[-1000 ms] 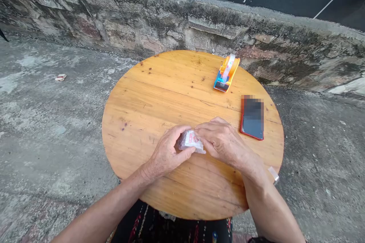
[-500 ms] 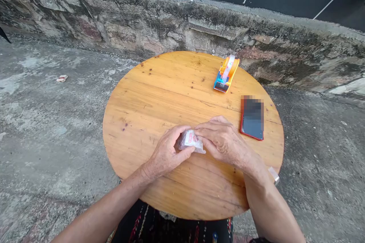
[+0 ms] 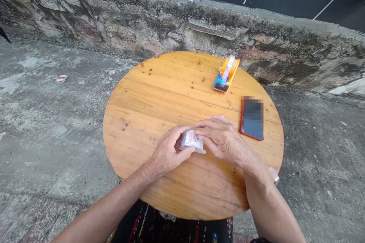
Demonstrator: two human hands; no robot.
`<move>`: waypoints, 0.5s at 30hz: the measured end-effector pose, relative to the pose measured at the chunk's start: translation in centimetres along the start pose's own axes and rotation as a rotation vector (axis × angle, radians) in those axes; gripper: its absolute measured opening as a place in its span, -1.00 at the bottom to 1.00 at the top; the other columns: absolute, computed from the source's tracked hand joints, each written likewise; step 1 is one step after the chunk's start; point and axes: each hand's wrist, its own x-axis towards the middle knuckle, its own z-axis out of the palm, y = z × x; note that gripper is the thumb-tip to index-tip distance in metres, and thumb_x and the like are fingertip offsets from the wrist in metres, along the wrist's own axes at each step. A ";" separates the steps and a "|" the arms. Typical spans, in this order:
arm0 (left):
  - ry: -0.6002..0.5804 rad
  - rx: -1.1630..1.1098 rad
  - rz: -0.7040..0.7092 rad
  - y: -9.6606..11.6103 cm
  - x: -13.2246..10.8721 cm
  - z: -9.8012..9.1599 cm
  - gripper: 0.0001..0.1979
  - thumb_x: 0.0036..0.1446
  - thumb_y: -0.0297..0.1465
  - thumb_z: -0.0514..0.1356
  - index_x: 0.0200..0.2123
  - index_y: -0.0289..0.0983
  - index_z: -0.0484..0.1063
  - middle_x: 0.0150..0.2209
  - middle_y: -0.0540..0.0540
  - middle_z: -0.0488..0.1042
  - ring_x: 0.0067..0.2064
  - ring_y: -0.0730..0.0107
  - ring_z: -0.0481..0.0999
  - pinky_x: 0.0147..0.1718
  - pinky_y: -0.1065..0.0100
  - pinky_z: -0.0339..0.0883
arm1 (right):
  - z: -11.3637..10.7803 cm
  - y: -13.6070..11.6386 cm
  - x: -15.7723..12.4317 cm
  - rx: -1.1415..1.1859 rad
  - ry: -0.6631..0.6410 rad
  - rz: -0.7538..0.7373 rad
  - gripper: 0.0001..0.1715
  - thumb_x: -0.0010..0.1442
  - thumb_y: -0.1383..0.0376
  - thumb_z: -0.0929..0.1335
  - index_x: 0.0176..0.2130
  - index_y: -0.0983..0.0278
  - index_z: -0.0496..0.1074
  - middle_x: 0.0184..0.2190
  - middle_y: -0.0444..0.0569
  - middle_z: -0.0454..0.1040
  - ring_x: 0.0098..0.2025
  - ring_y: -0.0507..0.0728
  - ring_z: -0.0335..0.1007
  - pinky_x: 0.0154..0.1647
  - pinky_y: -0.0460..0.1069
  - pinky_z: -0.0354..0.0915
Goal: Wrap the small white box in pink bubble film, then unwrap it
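Observation:
A small white plastic packet (image 3: pixel 190 141) with red print sits between both hands just above the round wooden table (image 3: pixel 159 95). My left hand (image 3: pixel 166 152) curls round the packet's left side, thumb pressed under it. My right hand (image 3: pixel 224 138) pinches the packet's right end with its fingertips. Most of the packet is hidden by the fingers.
An orange and blue tape dispenser (image 3: pixel 226 73) lies at the table's far right. A red-cased phone (image 3: pixel 252 119) lies face up right of my right hand. A mossy stone wall (image 3: pixel 199 26) runs behind the table. A small scrap (image 3: pixel 61 78) lies on the concrete floor, left.
Nothing has moved beyond a slight shift of the view; both hands keep their hold on the packet.

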 end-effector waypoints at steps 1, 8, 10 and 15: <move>0.002 0.003 -0.004 0.0 0.0 0.0 -0.57 0.08 -0.38 0.23 0.04 -0.20 0.28 -0.01 -0.12 0.46 -0.01 0.23 0.46 -0.03 0.21 0.36 | -0.1 0.2 0.0 -0.001 0.033 0.015 -0.76 0.30 0.34 0.26 -0.18 0.22 0.52 -0.11 -0.01 0.55 -0.09 0.15 0.46 0.02 0.12 0.21; 0.040 0.014 0.003 -0.3 -0.3 0.4 -0.51 0.10 -0.36 0.22 0.11 -0.22 0.23 0.05 -0.17 0.41 0.04 0.20 0.44 0.02 0.16 0.35 | -0.9 1.8 -0.2 0.047 0.039 0.276 -0.75 0.25 0.37 0.26 -0.16 0.25 0.51 -0.20 -0.02 0.57 -0.18 0.14 0.49 -0.15 0.04 0.35; 0.050 0.019 0.010 -0.4 -0.4 0.5 -0.51 0.11 -0.36 0.21 0.12 -0.22 0.22 0.07 -0.18 0.39 0.06 0.20 0.42 0.04 0.15 0.34 | -0.9 2.0 -0.2 0.051 -0.022 0.318 -0.75 0.25 0.37 0.25 -0.16 0.25 0.51 -0.21 -0.02 0.57 -0.18 0.13 0.49 -0.15 0.03 0.35; 0.065 0.026 0.034 -0.4 -0.5 0.5 -0.54 0.13 -0.36 0.20 0.10 -0.24 0.24 0.05 -0.19 0.40 0.05 0.22 0.42 0.03 0.16 0.34 | -0.9 2.6 -0.3 0.184 -0.146 0.311 -0.71 0.23 0.34 0.29 -0.05 0.25 0.45 -0.15 0.00 0.56 -0.17 0.12 0.50 -0.14 0.05 0.38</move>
